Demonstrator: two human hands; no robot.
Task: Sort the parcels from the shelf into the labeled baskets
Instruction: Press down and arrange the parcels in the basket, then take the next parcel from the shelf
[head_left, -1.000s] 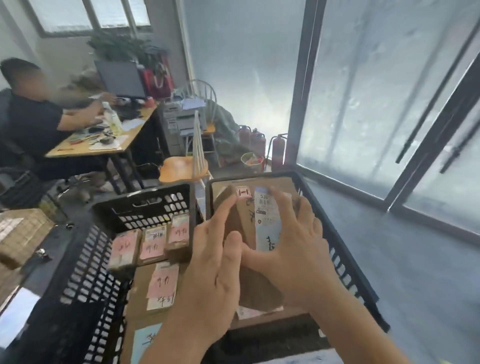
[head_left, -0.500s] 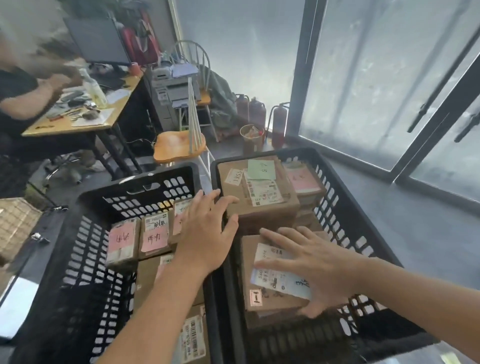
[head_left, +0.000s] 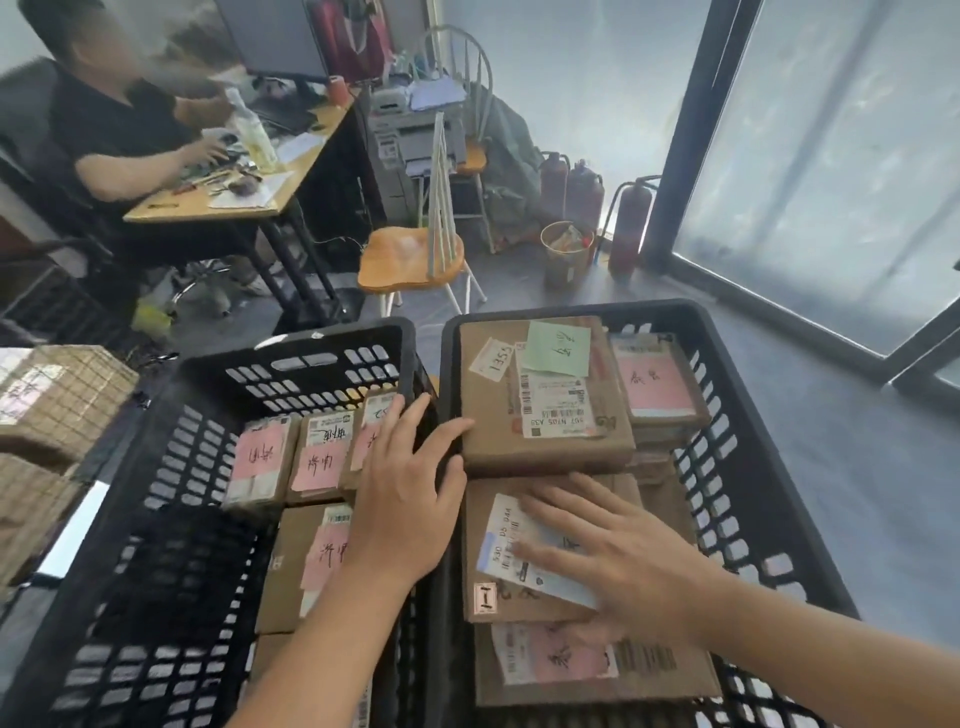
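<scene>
Evidently, we pressed our right hand (head_left: 618, 558), fingers flat and gripping nothing, on the parcel (head_left: 524, 551) lying in the right basket (head_left: 748, 467), seemingly to seat it, while our left hand (head_left: 408, 491) lay open across the rims. We counted two baskets; the left basket (head_left: 171, 467) showed five parcels.

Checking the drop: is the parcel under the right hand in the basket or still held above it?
In. The parcel lies flat on other parcels inside the right basket, the right hand resting open on it.
</scene>
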